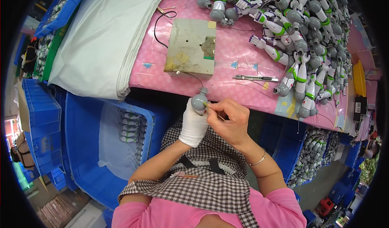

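Note:
My left hand [192,127], in a white glove, is closed round a toy robot arm near the table's front edge. Only the grey ball end of this toy robot arm [198,102] shows clearly; the glove covers most of the rest. From its top a thin dark wire runs up to a small white plug [178,72] by the grey metal box [190,51]. My bare right hand [230,118] pinches a thin stick [220,117]. A small yellow-green bit at the fingertips touches or nearly touches the grey ball.
A big heap of white, grey and green toy arms [302,45] covers the pink table's right side. A cutter knife [256,78] lies before it. White sheets [101,37] hang over the left. A blue bin [87,147] below holds several arms; more blue bins stand right.

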The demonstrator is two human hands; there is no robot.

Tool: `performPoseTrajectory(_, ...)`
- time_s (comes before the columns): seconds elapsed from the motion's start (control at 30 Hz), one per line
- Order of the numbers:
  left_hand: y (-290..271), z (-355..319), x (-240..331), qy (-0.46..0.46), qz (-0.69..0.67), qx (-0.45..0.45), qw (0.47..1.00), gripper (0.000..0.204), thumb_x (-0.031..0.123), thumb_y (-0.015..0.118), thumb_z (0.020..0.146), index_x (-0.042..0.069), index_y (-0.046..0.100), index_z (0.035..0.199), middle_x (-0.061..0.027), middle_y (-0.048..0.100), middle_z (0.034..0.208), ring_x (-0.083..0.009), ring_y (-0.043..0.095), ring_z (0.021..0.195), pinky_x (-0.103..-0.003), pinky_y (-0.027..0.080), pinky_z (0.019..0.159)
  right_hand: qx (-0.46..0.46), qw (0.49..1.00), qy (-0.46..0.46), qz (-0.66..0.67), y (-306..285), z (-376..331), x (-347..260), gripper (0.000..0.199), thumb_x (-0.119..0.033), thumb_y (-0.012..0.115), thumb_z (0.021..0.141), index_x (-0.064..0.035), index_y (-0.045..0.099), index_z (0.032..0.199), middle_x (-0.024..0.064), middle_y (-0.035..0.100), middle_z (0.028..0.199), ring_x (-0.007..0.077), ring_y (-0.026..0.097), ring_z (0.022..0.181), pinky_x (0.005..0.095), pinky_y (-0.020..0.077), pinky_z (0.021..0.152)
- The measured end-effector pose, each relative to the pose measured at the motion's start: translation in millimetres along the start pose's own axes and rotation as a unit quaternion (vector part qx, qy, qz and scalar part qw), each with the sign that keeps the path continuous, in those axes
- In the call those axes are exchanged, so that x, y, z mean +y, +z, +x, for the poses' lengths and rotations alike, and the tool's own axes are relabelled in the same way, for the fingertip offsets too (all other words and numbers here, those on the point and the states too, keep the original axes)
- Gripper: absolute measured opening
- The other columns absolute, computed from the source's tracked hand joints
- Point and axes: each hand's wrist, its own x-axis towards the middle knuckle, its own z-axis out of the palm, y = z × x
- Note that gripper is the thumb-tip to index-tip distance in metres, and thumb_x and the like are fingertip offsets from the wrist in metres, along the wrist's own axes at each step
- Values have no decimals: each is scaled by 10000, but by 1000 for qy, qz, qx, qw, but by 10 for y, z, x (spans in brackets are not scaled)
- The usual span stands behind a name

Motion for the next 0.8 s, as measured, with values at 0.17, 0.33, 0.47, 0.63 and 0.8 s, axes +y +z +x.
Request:
performPoseTrajectory(0.17,8,1,56,-8,-12,-1,1000,270,113,667,778,25,477,951,-69,592,774,-149,568,677,-298,478,618,-27,999,31,12,-20,51,-40,89,21,660,680,7,626,760,84,561,618,162,571,507,258,447,479)
performPoseTrajectory(0.33,7,50,7,8,21,-1,1000,284,121,668,776,27,473,959,-72,592,773,-151,567,673,-303,480,619,-24,1000,15,-9,-44,16,2,67,22,660,688,11,634,749,54,547,590,102,513,484,231,391,451)
performPoseTrajectory(0.47,14,-1,55,5,19,1,1000,290,117,664,773,21,474,969,-81,596,781,-158,575,681,-309,483,625,6,999,15,36,23,45,-18,53,29,656,689,14,644,739,32,531,562,49,453,456,206,335,423)
performPoseTrajectory(0.63,-26,5,79,-1,37,-1,999,303,108,658,770,13,477,995,-89,598,801,-167,582,704,-306,484,638,-35,999,29,-2,-56,-47,-11,84,20,660,682,5,628,758,84,581,627,154,576,515,251,447,475)
performPoseTrajectory(0.8,-314,-51,349,-27,25,-48,998,384,147,727,733,11,543,1042,-112,520,974,-190,543,838,-308,455,755,-82,994,58,49,-250,195,-31,34,-27,658,720,-15,655,753,-4,567,623,38,457,516,191,353,473)
